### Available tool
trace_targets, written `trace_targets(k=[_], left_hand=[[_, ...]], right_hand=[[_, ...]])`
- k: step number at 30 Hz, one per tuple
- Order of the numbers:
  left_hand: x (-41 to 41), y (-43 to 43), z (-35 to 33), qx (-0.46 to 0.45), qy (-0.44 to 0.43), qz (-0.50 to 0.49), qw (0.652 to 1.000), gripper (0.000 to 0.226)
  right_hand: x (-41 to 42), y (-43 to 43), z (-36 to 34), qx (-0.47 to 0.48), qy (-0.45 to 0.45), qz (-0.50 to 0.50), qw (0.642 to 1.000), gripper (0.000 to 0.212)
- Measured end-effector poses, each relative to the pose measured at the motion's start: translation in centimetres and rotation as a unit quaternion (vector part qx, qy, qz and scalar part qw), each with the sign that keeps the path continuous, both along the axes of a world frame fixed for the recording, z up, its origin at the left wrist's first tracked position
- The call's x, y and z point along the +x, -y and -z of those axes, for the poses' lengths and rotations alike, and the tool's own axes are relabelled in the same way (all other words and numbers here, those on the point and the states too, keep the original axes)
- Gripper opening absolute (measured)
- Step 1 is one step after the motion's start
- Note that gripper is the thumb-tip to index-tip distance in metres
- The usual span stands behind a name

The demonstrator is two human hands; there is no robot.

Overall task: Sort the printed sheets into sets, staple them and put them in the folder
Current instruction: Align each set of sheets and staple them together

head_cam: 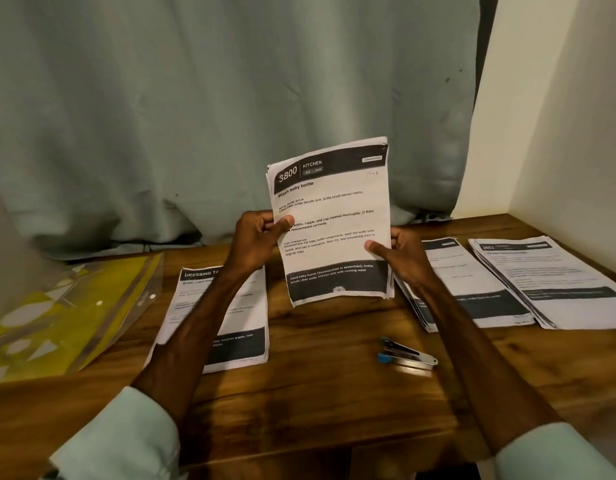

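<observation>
I hold a set of printed sheets (334, 216) upright, its bottom edge down near the wooden table (317, 403); the top page reads "3800 Kitchen, Wash baby bottle". My left hand (259, 237) pinches its left edge, thumb on the front. My right hand (400, 254) grips its right edge lower down. A blue and silver stapler (407, 353) lies on the table in front of the sheets. Another stack of sheets (227, 317) lies at the left under my left forearm. Two more stacks lie at the right, one nearer (472, 289) and one farther right (548, 278). A yellow plastic folder (67, 306) lies at the far left.
A grey-green curtain (213, 116) hangs behind the table. A pale wall (559, 116) borders the table's right side. The table's front edge runs across the bottom of the view, between my sleeves.
</observation>
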State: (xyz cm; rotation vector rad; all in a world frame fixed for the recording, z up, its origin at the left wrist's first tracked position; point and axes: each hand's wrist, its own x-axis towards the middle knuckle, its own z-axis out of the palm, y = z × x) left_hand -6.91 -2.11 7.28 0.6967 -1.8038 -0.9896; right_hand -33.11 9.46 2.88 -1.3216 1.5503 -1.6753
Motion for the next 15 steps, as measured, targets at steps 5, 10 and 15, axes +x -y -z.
trace_targets(k=[5,10,15], left_hand=[[-0.1,-0.3,1.6,-0.004,0.014,-0.008,1.0,0.021],[-0.6,-1.1,2.8,0.003,0.011,-0.001,1.0,0.017],[-0.8,-0.9,1.9,-0.008,-0.007,-0.003,1.0,0.025]], right_hand=[[0.2,-0.3,1.9,0.012,-0.014,0.029,0.999,0.037],[0.2,-0.6,3.2,0.022,-0.025,0.045,0.998,0.035],[0.0,-0.6,2.7,0.011,-0.003,0.054,0.998,0.036]])
